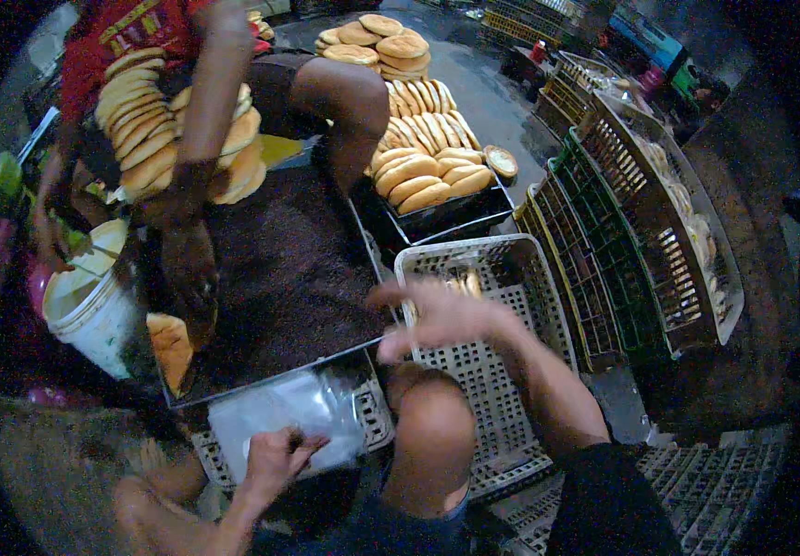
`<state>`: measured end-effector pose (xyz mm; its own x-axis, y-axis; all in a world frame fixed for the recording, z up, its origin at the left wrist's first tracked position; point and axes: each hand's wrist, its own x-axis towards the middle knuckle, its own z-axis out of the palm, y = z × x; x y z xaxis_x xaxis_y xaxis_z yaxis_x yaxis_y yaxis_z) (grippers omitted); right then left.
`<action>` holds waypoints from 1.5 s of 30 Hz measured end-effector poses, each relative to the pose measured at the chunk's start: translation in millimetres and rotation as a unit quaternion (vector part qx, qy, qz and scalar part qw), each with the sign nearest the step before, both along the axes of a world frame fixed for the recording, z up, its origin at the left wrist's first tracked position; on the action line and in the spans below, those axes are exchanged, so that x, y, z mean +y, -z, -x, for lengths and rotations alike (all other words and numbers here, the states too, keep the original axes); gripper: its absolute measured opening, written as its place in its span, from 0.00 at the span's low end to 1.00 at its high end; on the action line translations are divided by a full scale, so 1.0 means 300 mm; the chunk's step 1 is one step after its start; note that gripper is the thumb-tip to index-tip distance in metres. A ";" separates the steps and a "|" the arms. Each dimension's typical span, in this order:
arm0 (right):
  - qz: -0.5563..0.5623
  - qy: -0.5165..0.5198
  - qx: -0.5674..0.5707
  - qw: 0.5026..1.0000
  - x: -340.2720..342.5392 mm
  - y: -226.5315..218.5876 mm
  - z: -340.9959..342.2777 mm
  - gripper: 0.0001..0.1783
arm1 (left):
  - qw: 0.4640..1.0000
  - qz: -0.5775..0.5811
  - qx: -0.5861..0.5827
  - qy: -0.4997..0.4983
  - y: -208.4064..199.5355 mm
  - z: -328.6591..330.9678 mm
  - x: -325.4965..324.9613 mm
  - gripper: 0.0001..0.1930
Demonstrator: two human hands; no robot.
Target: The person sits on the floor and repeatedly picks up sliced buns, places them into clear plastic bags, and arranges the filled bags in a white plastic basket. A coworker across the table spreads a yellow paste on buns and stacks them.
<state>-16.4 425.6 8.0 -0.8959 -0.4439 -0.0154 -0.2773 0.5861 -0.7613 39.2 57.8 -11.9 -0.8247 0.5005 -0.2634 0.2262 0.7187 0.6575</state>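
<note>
My left hand [279, 456] is low over a stack of clear plastic bags [289, 408]. Its fingers are bunched and bent against the top bag; whether they pinch an edge of it is hidden. My right hand [441, 320], smeared by motion, hangs above the near left part of a grey plastic crate [548, 306]. Its thumb and fingers are apart, with nothing visible in them. Inside that crate a few pale pieces [465, 281] lie near the far left, partly behind the hand. Left of it stands a wide tray of dark crumbly filling [279, 269].
Across the tray a co-worker's hand [191, 292] reaches to a bun [170, 350]; stacked buns [136, 120] rise beside that arm. A white bucket [94, 315] is at left. Rows of buns [428, 130] fill a black tray beyond. Upright crates [622, 222] line the right.
</note>
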 end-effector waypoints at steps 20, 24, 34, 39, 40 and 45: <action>0.418 0.357 0.054 0.833 -0.757 -0.131 -0.044 0.09 | 0.844 0.130 0.378 -0.357 0.059 -0.066 -0.140 0.27; 0.494 0.214 -0.063 0.840 -0.903 -0.139 -0.077 0.10 | 0.843 -0.456 -0.075 -0.275 -0.064 0.047 -0.152 0.45; 0.324 0.291 -0.012 0.900 -1.099 0.023 0.001 0.23 | 0.673 -0.388 0.098 -0.622 -0.035 0.261 -0.510 0.30; -0.177 0.467 0.203 0.842 -1.308 0.246 0.225 0.31 | 0.433 -0.576 -0.008 -0.693 0.101 0.201 -0.661 0.40; -0.161 0.482 0.205 0.837 -1.300 0.256 0.238 0.31 | 0.441 -0.573 -0.021 -0.691 0.125 0.197 -0.648 0.41; 0.218 0.435 0.083 0.870 -0.911 0.088 0.117 0.19 | 0.606 -0.579 0.161 -0.521 0.124 0.254 -0.536 0.36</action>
<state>-51.4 152.3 -18.3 -0.8693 0.4723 0.1455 0.0003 0.2948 -0.9556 -37.0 -103.0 -49.2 -0.7668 -0.6414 0.0253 0.2964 -0.3188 0.9003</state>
